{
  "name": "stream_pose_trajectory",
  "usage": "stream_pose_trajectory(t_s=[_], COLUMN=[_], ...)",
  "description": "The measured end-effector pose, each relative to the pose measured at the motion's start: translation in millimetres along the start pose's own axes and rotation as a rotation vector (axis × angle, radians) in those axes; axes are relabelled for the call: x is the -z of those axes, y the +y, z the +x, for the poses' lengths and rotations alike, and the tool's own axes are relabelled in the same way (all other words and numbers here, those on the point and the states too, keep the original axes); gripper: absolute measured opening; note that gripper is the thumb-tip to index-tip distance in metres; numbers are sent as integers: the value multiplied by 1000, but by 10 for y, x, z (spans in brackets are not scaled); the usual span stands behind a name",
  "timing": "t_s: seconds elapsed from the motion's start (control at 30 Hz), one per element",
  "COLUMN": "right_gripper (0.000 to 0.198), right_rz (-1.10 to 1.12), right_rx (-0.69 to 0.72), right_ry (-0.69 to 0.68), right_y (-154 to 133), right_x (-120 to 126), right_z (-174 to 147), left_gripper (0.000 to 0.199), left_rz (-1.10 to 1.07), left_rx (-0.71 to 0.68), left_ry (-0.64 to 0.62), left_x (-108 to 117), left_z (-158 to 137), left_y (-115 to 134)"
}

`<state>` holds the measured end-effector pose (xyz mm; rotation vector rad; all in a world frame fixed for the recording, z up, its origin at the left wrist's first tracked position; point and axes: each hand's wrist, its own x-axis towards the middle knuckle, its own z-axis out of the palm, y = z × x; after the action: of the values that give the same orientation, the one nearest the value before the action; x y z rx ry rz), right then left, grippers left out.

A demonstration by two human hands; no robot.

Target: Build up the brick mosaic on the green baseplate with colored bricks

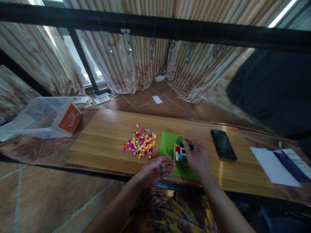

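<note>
A green studded baseplate lies on the wooden board, and a small multicoloured building of toy bricks stands on it. My right hand reaches over the building from the right, its fingers bent and closed at the building's top; what is between the fingertips is hidden. My left hand is held palm up at the plate's lower left edge, fingers stretched and apart. A tiny green piece rests on it at the base of the fingers. Left of the plate is a loose pile of small coloured bricks.
A black phone lies right of the plate. Papers are at the far right. A clear plastic bin with an orange label stands at the left. A dark metal bar crosses above the table's far side, before curtains.
</note>
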<state>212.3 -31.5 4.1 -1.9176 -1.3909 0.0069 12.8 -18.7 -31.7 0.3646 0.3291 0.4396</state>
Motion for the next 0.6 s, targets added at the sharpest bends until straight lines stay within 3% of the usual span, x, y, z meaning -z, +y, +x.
stream_pose_trajectory(t_s=[0.23,0.6], right_gripper=[35,33], right_rz=[-69,-72], right_rx=[17,-24], right_ry=[-155,-196], right_y=[54,39], right_x=[-127,-152], right_z=[117,75], left_gripper=[34,35], left_rz=[-9,-31], left_rx=[-4,13], left_ry=[4,20], left_x=[-9,-7], left_z=[-7,13], left_y=[3,8])
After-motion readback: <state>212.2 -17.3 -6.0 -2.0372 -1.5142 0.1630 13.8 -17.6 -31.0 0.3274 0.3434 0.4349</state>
